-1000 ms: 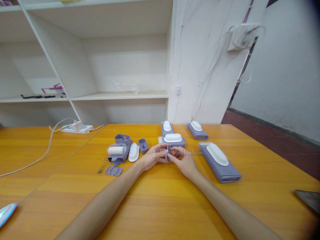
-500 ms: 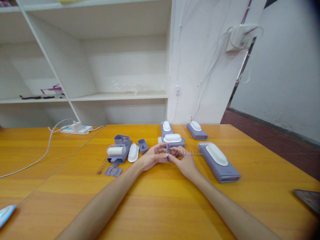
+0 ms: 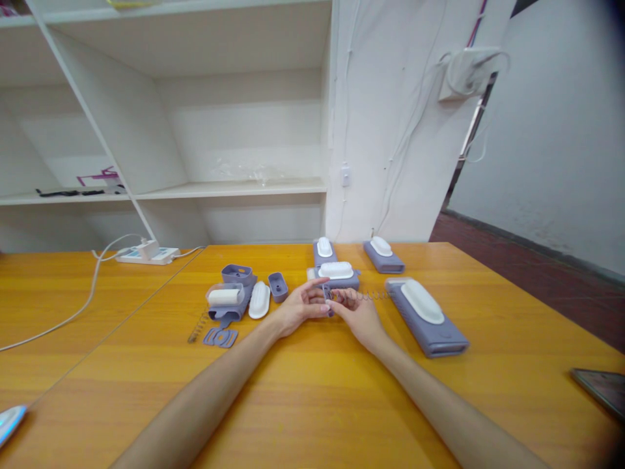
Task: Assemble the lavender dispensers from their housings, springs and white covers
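My left hand (image 3: 299, 309) is closed, its thumb and fingers pinching a small grey-purple plastic plate (image 3: 327, 293) held on edge above the table. From the other side, my right hand (image 3: 362, 319) grips at the same plate and a thin metal coil spring (image 3: 374, 296). The spring runs out past the right fingers toward the right, its loose end near a grey-purple case with a white oval top (image 3: 424, 302). How the spring meets the plate is partly hidden by the fingers. Just behind the hands lies another case with a white bristle-like top (image 3: 336, 270).
To the left lie an opened case with a white roll (image 3: 225, 297), a white oval piece (image 3: 259, 299), a small cup (image 3: 278, 286), flat plates (image 3: 221, 337) and a second spring (image 3: 198, 326). A phone (image 3: 600, 387) rests at right; a power strip (image 3: 149, 254) sits behind left.
Both hands stay nearly in place, with small finger shifts around the plate. The plate tilts slightly differently, and the camera view has moved a little.
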Demonstrator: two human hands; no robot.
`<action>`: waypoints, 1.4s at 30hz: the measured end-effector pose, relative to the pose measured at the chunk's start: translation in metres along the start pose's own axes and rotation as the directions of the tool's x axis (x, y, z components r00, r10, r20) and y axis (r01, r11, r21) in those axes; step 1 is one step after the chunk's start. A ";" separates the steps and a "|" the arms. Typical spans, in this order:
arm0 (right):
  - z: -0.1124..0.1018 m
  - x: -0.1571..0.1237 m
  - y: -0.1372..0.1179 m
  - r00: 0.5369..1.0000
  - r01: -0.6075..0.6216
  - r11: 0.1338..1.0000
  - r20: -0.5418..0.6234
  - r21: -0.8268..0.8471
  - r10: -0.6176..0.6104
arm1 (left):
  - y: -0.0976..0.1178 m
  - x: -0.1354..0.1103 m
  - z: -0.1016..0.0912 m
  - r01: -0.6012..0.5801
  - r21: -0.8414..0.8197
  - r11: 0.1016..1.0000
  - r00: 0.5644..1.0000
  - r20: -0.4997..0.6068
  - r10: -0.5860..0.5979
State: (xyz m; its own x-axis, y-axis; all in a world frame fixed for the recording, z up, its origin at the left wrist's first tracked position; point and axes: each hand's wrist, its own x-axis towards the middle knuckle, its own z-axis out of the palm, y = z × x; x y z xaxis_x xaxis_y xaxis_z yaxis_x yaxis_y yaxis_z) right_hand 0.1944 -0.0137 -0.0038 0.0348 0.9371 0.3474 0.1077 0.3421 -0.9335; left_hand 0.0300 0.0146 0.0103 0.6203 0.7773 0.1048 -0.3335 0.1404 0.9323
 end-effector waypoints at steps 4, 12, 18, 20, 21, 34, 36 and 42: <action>0.000 0.001 -0.001 0.997 -0.081 0.991 0.013 0.107 0.081 | -0.003 0.001 0.000 -0.048 0.077 0.996 0.999 -0.014 0.049; 0.000 0.004 0.004 0.991 -0.130 0.982 0.038 0.137 0.126 | -0.010 0.005 0.006 -0.190 0.215 0.958 0.974 -0.082 0.211; -0.003 0.002 -0.011 0.988 -0.147 0.968 0.073 0.202 0.135 | -0.006 0.003 0.002 -0.046 0.080 0.996 0.998 -0.045 0.050; -0.005 0.001 -0.016 0.987 -0.148 0.962 0.097 0.230 0.128 | -0.003 0.002 0.001 -0.012 0.027 1.000 1.000 -0.011 0.013; -0.006 0.001 -0.018 0.987 -0.150 0.961 0.099 0.234 0.130 | -0.002 0.002 0.001 -0.007 0.011 1.000 1.000 0.000 0.007; -0.003 0.003 -0.009 0.987 -0.156 0.979 -0.004 0.132 0.158 | -0.010 0.005 0.001 -0.095 0.111 0.989 0.990 -0.092 0.106; -0.003 0.004 -0.008 0.987 -0.155 0.977 -0.010 0.144 0.158 | -0.011 0.004 0.002 -0.121 0.142 0.982 0.986 -0.096 0.136; -0.002 0.004 -0.008 0.981 -0.177 0.967 -0.045 0.182 0.188 | -0.012 0.006 0.005 -0.206 0.235 0.950 0.966 -0.105 0.236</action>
State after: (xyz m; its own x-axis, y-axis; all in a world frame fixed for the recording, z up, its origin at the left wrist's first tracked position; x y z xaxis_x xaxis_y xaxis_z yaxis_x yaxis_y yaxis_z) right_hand 0.1955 -0.0125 0.0055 0.0987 0.9807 0.1690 -0.0832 0.1773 -0.9806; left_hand 0.0414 0.0138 0.0011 0.4463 0.8485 0.2845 -0.2775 -0.1710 0.9454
